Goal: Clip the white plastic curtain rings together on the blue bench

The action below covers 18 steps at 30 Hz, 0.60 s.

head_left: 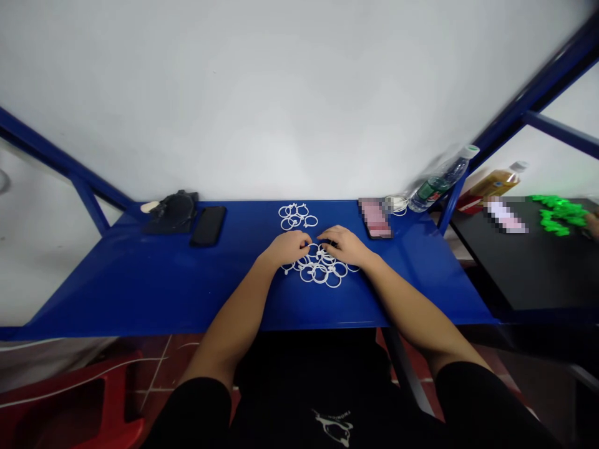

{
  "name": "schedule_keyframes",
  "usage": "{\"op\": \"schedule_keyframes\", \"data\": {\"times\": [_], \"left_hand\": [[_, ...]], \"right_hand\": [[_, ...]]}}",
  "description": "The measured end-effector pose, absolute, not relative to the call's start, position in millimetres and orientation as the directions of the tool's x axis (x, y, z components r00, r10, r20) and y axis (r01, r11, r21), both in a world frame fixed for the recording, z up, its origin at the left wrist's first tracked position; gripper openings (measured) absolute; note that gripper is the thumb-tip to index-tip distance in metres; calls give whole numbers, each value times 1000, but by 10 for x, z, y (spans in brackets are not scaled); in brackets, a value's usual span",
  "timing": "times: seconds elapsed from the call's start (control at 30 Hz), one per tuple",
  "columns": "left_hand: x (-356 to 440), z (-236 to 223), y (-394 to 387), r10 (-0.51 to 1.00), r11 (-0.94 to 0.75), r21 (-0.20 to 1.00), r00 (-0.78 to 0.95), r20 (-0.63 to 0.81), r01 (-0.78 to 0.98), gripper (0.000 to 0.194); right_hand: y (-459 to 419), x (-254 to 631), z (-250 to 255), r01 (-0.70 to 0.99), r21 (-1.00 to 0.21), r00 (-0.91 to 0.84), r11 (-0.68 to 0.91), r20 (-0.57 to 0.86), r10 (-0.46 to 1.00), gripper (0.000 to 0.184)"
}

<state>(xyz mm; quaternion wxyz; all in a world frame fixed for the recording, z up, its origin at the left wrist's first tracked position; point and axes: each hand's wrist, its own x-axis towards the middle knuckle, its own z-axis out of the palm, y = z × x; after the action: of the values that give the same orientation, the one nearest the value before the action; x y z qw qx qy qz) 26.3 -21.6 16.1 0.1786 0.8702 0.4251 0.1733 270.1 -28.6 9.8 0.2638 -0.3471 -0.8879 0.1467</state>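
Observation:
My left hand [287, 248] is closed at the left side of a loose pile of white plastic rings [320, 273], with thumb and fingertips together on a ring. Opposite it, my right hand [346, 247] has its fingers curled in a pinch on a ring at the pile's upper right. One white ring [312, 251] shows between the two hands, which are a short gap apart. Many rings overlap, and some have a small knob or tab. Farther back lies a smaller group of similar white rings [294, 216]. The fingertips partly hide what they grip.
On the blue table [140, 280] a black phone [208, 226] and a dark round object [175, 212] lie left. Right are another phone [375, 218], a white cable [397, 204] and a leaning bottle [440, 184]. A co-worker's hand [592, 224] is near green pieces [559, 213].

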Motion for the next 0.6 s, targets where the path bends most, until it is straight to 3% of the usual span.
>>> {"op": "schedule_keyframes", "data": {"times": [0.17,0.4,0.6], "left_hand": [[332,131,-237,877,-476,458,447,178,751,9],[356,200,-230,956,-252,597,101,276,762,8],[496,187,-310,944,-315,709,130,303,631,2]], "right_hand": [[-303,2696,131,517,-468,-637,717,349,687,27],[-341,2661,146,576,-511,-549,638,336,765,27],[-404,2597,239,514,-519,-557,683,405,726,22]]}}
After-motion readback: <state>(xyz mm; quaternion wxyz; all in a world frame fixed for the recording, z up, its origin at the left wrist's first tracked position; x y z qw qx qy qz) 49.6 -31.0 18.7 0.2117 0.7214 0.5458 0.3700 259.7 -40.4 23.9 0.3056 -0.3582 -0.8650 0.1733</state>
